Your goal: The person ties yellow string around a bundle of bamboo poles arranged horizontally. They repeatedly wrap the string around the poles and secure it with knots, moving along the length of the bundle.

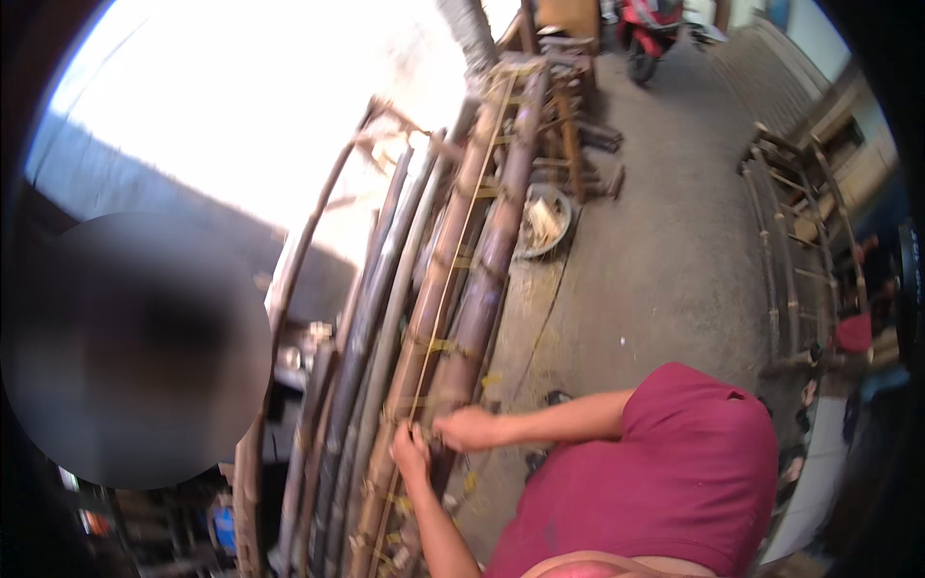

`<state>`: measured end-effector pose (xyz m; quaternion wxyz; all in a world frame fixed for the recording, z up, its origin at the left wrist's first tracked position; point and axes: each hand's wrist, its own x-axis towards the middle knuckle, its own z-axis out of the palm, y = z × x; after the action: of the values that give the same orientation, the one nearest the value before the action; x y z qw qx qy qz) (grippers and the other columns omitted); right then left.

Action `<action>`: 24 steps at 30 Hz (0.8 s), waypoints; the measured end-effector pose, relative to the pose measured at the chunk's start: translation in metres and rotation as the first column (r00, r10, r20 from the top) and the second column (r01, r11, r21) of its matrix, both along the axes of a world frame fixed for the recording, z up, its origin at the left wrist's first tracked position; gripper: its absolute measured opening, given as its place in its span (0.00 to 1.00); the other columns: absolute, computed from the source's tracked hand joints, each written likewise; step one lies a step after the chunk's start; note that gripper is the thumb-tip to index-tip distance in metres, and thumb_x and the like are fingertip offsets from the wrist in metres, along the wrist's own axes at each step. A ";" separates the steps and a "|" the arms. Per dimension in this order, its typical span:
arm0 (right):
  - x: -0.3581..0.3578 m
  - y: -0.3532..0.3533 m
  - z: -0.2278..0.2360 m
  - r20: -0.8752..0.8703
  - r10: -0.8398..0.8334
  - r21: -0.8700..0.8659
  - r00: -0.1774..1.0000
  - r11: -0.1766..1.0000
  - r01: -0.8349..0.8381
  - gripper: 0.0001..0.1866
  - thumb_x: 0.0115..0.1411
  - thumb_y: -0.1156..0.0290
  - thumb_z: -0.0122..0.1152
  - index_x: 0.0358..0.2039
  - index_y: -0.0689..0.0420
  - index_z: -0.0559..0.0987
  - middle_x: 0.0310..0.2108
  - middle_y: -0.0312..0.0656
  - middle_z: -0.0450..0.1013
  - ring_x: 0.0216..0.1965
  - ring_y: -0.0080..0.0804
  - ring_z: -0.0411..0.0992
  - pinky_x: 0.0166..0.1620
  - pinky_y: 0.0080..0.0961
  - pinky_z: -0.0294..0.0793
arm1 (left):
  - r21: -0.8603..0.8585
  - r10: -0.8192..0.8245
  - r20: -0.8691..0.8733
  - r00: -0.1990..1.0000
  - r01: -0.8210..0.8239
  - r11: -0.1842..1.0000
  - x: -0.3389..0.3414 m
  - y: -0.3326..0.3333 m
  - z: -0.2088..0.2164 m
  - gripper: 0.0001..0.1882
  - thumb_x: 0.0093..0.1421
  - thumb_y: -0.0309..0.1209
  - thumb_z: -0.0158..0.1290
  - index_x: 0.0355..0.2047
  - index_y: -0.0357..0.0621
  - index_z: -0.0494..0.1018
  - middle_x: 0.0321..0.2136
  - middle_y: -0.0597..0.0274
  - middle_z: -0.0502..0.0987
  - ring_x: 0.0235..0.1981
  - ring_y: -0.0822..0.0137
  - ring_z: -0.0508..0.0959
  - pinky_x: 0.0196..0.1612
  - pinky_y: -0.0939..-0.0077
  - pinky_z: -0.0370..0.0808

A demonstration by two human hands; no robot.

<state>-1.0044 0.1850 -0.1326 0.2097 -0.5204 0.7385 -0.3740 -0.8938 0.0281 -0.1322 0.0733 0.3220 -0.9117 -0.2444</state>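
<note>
Two long brown bamboo poles (479, 323) lie side by side, running from the lower middle toward the top. Thin yellow strips are wrapped across them at several places, and one long yellow strip (468, 214) runs lengthwise along the left pole. My left hand (409, 449) is closed at the near part of the left pole, over this strip. Just to its right, my right hand (465, 429) is closed over the right pole, fingers toward the left hand. What either hand pinches is too small and blurred to tell.
More poles (361, 385) lean close on the left. A round basin (546, 222) with pale scraps stands right of the poles, near a wooden stool (568, 135). A bamboo frame (790, 241) is at the right. Farther off stands a red motorbike (650, 34).
</note>
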 end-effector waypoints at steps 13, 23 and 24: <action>0.006 0.022 0.000 -0.217 0.044 0.160 0.975 0.987 -0.008 0.09 0.59 0.65 0.55 0.36 0.56 0.71 0.22 0.53 0.73 0.28 0.54 0.74 0.32 0.51 0.72 | -0.136 0.019 -0.212 0.977 -0.049 0.990 0.003 0.012 -0.007 0.16 0.61 0.32 0.51 0.47 0.40 0.73 0.39 0.48 0.77 0.42 0.49 0.76 0.48 0.54 0.66; -0.059 -0.009 0.032 -0.031 -0.006 -0.160 0.999 0.987 0.001 0.12 0.63 0.60 0.53 0.34 0.56 0.75 0.27 0.43 0.72 0.27 0.34 0.71 0.31 0.31 0.70 | 0.707 0.546 -0.441 0.712 -0.099 0.700 0.045 0.066 0.015 0.12 0.68 0.30 0.46 0.43 0.33 0.73 0.37 0.57 0.78 0.34 0.69 0.79 0.38 0.76 0.77; -0.051 0.003 0.053 0.344 0.101 -0.072 0.934 0.994 -0.081 0.12 0.64 0.60 0.52 0.35 0.56 0.75 0.27 0.42 0.72 0.27 0.30 0.71 0.31 0.29 0.70 | 0.801 0.590 -0.407 0.697 -0.038 0.597 0.049 0.076 0.014 0.13 0.68 0.30 0.45 0.44 0.33 0.73 0.37 0.57 0.78 0.34 0.69 0.79 0.39 0.77 0.77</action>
<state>-1.0554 0.1877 -0.0791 0.3387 -0.4856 0.6543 -0.4704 -0.8447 0.1040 -0.1187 0.2860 0.3861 -0.5681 -0.6681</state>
